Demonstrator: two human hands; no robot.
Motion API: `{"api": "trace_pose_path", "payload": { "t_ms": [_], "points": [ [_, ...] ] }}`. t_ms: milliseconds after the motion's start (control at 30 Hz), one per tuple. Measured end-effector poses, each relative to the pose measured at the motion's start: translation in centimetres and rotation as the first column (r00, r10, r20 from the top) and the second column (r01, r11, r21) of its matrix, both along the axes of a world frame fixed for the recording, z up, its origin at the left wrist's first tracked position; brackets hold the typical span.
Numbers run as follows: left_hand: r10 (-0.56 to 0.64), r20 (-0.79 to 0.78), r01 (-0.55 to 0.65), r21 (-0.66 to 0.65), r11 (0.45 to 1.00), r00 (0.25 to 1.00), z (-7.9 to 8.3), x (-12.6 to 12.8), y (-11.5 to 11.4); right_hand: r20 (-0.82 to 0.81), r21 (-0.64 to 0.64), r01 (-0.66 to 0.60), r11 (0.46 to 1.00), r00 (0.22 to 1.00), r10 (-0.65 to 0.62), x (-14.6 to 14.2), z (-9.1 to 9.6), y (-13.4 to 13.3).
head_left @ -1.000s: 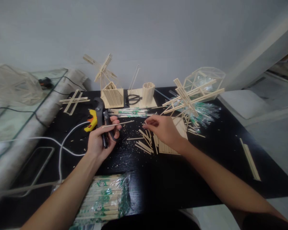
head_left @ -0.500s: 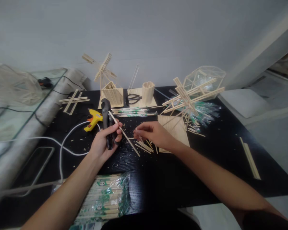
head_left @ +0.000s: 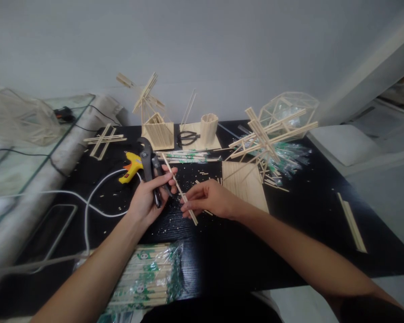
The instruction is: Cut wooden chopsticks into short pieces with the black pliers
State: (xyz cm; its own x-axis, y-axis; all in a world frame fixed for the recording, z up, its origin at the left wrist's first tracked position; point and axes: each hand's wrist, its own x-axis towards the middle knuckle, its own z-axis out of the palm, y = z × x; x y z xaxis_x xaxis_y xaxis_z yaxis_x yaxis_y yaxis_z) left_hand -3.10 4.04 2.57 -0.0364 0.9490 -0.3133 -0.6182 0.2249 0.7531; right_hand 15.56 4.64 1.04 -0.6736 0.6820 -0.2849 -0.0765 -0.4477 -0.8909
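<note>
"So, which way is the stick [head_left: 179, 188] pointing between your hands?"

"Its long axis is slanting: the far end is pointing away from you and leftward, beside the dark cutter [head_left: 147, 161], and the near end is tipping toward you and rightward, over the black table [head_left: 239, 260]."

"And how are you gripping it?"

"Your left hand [head_left: 151, 197] is curling around the cutter's handles, its thumb pressing the stick against the fingers. Your right hand [head_left: 208, 197] is pinching it nearer the close end."

"What textures are surrounding you?"

"Slim, straight, pale wood is lying in a ribbed flat panel [head_left: 240, 181] on your right; a glossy yellow glue gun [head_left: 132, 167] is sitting left of the cutter; crinkled clear plastic is wrapping the chopsticks [head_left: 151, 273] nearest you."
</note>
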Motion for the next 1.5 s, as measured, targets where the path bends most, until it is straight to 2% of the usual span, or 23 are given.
{"api": "trace_pose_path", "payload": {
  "t_ms": [133, 233, 300, 433, 500, 600, 1033, 1333, 1500],
  "points": [
    [0.052, -0.260, -0.004, 0.182, 0.983, 0.964, -0.5, -0.2, 0.0, -0.005, 0.043, 0.116, 0.992, 0.993, -0.116, 0.8, 0.3, 1.1],
    [0.069, -0.514, 0.095, 0.285, 0.954, 0.855, -1.1, -0.2, -0.3, -0.050, 0.022, 0.244, 0.970, 0.969, -0.242, 1.6, 0.6, 2.0],
    [0.054, -0.658, 0.188, 0.291, 0.938, 0.751, -1.5, 0.0, -0.6, -0.057, 0.012, 0.304, 0.953, 0.951, -0.302, 1.9, 0.8, 2.4],
    [-0.031, -0.770, 0.362, 0.264, 0.894, 0.637, -2.1, 0.5, -1.3, -0.025, 0.011, 0.334, 0.943, 0.942, -0.333, 2.0, 0.8, 2.7],
    [0.000, -0.796, 0.391, 0.297, 0.871, 0.605, -2.3, 0.7, -1.5, -0.023, 0.001, 0.323, 0.947, 0.946, -0.322, 1.9, 0.8, 2.6],
    [0.047, -0.803, 0.401, 0.347, 0.848, 0.594, -2.7, 0.7, -1.6, -0.050, -0.012, 0.307, 0.952, 0.950, -0.307, 1.6, 0.7, 2.3],
    [0.065, -0.814, 0.413, 0.360, 0.836, 0.578, -3.2, 0.4, -1.4, -0.074, 0.015, 0.325, 0.946, 0.944, -0.323, 1.2, 0.7, 1.7],
    [0.107, -0.916, 0.514, 0.311, 0.800, 0.387, -2.7, 0.1, -1.5, -0.079, 0.049, 0.303, 0.952, 0.951, -0.299, 1.2, 0.4, 1.8],
    [0.111, -0.921, 0.512, 0.305, 0.803, 0.374, -2.9, 0.0, -1.6, -0.023, 0.076, 0.267, 0.961, 0.964, -0.267, 1.5, 0.6, 1.9]
  ]
}}
